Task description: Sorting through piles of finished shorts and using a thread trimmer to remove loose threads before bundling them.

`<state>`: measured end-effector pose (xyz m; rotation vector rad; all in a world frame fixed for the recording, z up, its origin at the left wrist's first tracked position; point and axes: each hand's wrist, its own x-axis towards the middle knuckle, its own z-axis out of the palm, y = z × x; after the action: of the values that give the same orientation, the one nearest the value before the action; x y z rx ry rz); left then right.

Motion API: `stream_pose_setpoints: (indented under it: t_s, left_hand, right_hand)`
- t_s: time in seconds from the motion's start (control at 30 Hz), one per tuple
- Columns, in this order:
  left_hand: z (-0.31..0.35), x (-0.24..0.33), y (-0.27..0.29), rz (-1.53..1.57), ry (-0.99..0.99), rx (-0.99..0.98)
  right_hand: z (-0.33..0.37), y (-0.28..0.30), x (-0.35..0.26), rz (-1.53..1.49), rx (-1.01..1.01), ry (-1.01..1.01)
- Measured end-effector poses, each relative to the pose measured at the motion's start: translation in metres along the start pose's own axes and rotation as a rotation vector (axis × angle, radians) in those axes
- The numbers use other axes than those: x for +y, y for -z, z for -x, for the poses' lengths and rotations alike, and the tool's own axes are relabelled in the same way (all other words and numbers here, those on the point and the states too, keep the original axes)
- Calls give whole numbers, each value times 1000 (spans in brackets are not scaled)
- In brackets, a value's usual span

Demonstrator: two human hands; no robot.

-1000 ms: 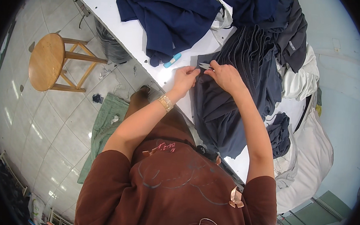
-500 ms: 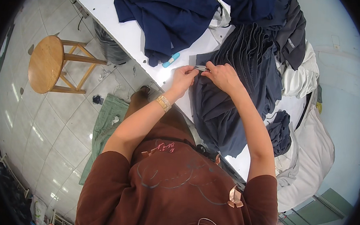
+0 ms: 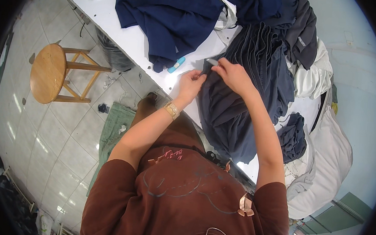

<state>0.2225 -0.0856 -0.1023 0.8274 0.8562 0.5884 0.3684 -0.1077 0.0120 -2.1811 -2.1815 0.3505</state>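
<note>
A heap of dark grey-blue garments [image 3: 230, 116] lies over the table's near edge, its upper layers stacked in wavy folds. My left hand [image 3: 191, 85] is closed, with thumb and fingertips pinching an edge of the dark cloth at the heap's left side. Just to the right, my right hand [image 3: 235, 77] grips small metal thread snips [image 3: 211, 62]. Their blades point left, a little above my left fingertips. Whether the blades touch the cloth cannot be made out.
A light blue oblong item [image 3: 176, 64] lies on the white table [image 3: 159, 79] beside navy garments [image 3: 172, 24]. White cloth [image 3: 313, 77] and a small dark bundle [image 3: 293, 139] are at the right. Left of the table stand a round wooden stool [image 3: 48, 73] and a black bag [image 3: 114, 55].
My right hand and the snips have shifted slightly up, away from my left fingertips. My left hand keeps its pinch on the cloth. The whole view has tilted a little.
</note>
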Motion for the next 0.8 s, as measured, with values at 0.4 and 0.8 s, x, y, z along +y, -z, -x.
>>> stream_pose_setpoints:
  t_s: [0.4,0.8]
  left_hand:
    - [-2,5,17,-280,-227,194]
    - [98,66,-127,-1188,-1270,-550]
  right_hand:
    - [95,53,-9,-1448,875,-339]
    - [397,-98,69,-496,1372,-1565]
